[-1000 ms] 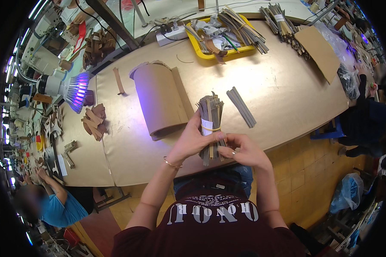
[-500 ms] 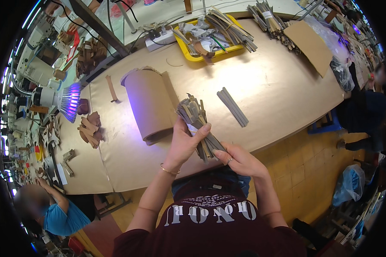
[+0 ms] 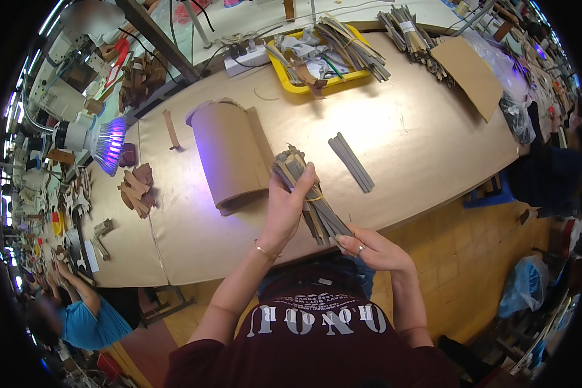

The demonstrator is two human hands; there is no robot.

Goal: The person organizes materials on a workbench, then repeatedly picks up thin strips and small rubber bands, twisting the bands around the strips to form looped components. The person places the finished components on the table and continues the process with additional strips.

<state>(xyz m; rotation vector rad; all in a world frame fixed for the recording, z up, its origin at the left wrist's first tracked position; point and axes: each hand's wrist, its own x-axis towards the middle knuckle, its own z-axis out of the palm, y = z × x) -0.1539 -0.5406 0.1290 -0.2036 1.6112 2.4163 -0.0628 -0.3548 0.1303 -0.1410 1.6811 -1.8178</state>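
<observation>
My left hand [image 3: 286,205] is wrapped round a bundle of thin grey and tan strips [image 3: 323,215], thumb laid along its top. A yellowish band circles the bundle just below that thumb. At the bundle's lower end, my right hand [image 3: 380,251] pinches the tips of one or more grey strips between thumb and fingers; exactly how many is hidden. Several loose grey strips [image 3: 351,163] lie side by side on the table, right of the bundle. A large brown roll of sheet material [image 3: 233,158] lies just left of my left hand.
At the back of the table [image 3: 427,168] sits a yellow tray [image 3: 295,86] with scraps and strips. More bundled strips [image 3: 415,37] and a cardboard sheet [image 3: 469,77] are at the back right. Brown scraps [image 3: 136,191] and a lit lamp [image 3: 108,145] are on the left. A person in blue [image 3: 97,320] works nearby.
My left thumb has shifted up the bundle, and the yellowish band now shows. My right hand has moved slightly right and down, drawing away from the left hand at the strip ends.
</observation>
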